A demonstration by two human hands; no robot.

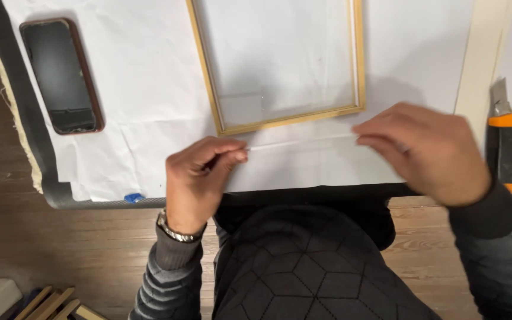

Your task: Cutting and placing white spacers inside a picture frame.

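Clear strip (300, 143) barely visible between left hand (200, 178), right hand (428, 151)

Bare white paper (149, 89) between the phone (60, 76) at far left and the gold picture frame (285, 121) at centre gives an open lane running near to far. To the right of the frame, a narrower strip of paper is bounded by a pale wooden strip (482, 53) and an orange-and-black utility knife (506, 148). The near edge is occupied by the left hand (200, 178) and right hand (425, 151), with a thin clear strip (300, 143) spanning the gap between them just beside the frame's near rail.
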